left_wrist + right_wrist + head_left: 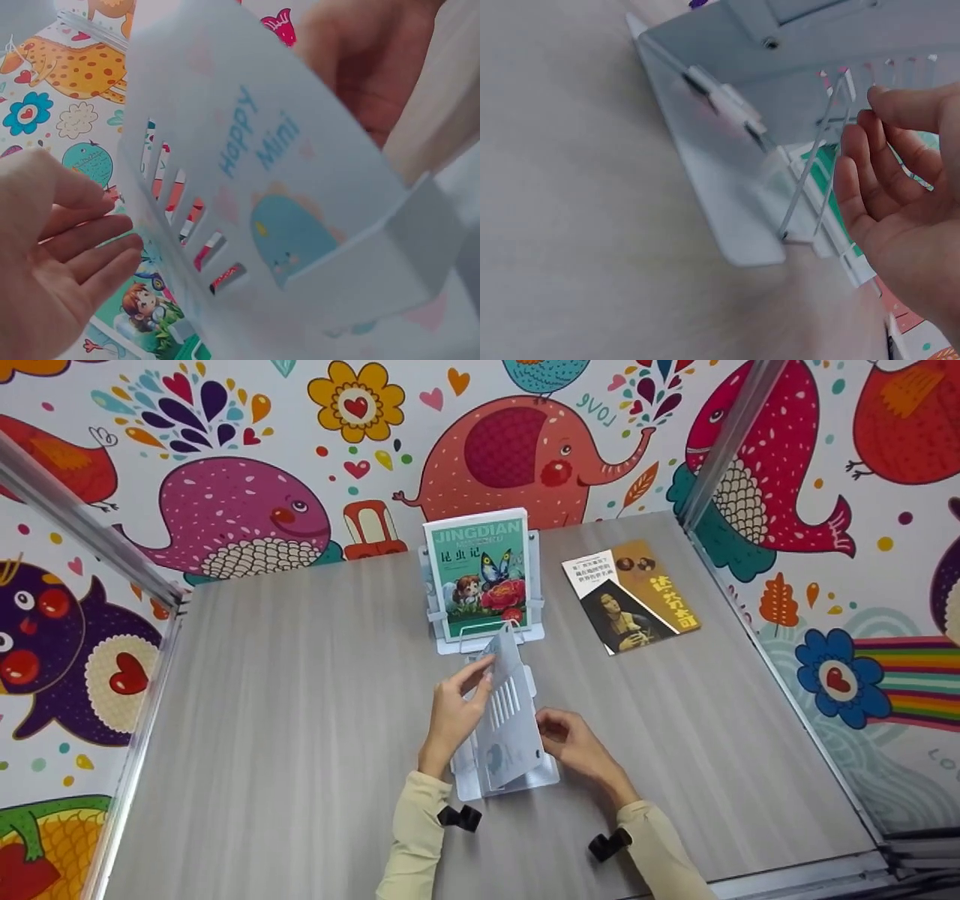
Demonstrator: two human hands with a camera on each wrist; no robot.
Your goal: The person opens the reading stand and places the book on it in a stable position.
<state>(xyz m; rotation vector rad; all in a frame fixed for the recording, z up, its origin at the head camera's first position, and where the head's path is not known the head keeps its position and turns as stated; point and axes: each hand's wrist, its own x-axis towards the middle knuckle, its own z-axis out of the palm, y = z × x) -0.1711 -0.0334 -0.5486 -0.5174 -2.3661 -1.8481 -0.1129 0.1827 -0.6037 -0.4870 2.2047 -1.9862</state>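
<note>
A white book stand [504, 720] with slots stands on the table, its panel raised from a flat base [546, 776]. In the left wrist view the panel [225, 142] carries "Happy Mini" and a blue dinosaur. My left hand [456, 718] is at the panel's left face, fingers loosely bent; whether they touch it I cannot tell. My right hand [576, 744] is behind the panel's right edge. From the right wrist view, its loosely curled fingers [889, 161] lie beside the wire support [810, 165], with a gap between thumb and forefinger.
Behind, a second white stand [534, 570] holds a green book [480, 577] with a butterfly and a flower on its cover. A brown, white and black book [634, 596] lies flat to the right. Cartoon-printed walls [375, 472] and metal rails [780, 682] border the table [300, 720].
</note>
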